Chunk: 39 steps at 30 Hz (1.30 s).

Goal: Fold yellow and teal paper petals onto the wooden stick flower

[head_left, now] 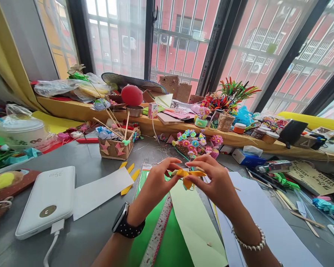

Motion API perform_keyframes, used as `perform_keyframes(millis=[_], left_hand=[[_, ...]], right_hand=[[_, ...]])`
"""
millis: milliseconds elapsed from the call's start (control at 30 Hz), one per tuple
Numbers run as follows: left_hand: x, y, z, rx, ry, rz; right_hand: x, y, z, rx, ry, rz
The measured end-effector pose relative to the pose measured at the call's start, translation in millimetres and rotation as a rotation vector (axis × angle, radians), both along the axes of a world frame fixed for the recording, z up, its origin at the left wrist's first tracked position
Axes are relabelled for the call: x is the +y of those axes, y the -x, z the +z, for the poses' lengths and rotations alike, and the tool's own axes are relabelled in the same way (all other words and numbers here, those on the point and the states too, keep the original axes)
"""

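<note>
Between my two hands, above the work surface, is a small folded piece of yellow paper [187, 182]. My left hand [161, 177] pinches its left end between thumb and fingers. On the other side my right hand [210, 176] grips the right end, fingertips pressed together. Below them lie a pale green paper sheet [195, 218], a patterned ruler [158, 231] and a bright green sheet [172, 248]. Several yellow paper strips [130, 181] rest to the left, partly under a white paper strip [102, 193]. White sheets [261, 215] spread out at the right.
A white power bank [48, 200] with a cable lies at the left. Behind stand a cardboard box [115, 146] with sticks and a bunch of craft flowers [192, 142]. A plastic bottle [272, 166] and a blue tissue pack [247, 156] sit at the right, near loose sticks.
</note>
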State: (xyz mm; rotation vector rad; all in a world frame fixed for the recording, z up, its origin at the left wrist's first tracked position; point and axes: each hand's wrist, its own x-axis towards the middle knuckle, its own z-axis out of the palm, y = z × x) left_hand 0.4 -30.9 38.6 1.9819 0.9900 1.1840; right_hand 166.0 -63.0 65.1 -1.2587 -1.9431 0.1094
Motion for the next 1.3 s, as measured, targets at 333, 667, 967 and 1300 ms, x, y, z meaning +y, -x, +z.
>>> perform_keyframes(millis=[333, 667, 967, 1300], left_hand=[[-5.2, -0.9, 6.3, -0.282, 0.167, -0.038], [-7.0, -1.6, 7.2, -0.391, 0.182, 0.023], [-7.9, 0.3, 12.9, -0.394, 0.223, -0.018], [-9.0, 5.4, 14.5, -0.431, 0.227, -0.108]], right_hand=[[-1.3, 7.4, -1.0, -0.028, 0.048, 0.092], [-4.9, 9.5, 0.3, 0.143, 0.095, 0.028], [-4.8, 7.1, 2.4, 0.191, 0.078, 0.010], [-5.7, 3.7, -1.4, 0.363, 0.030, 0.041]])
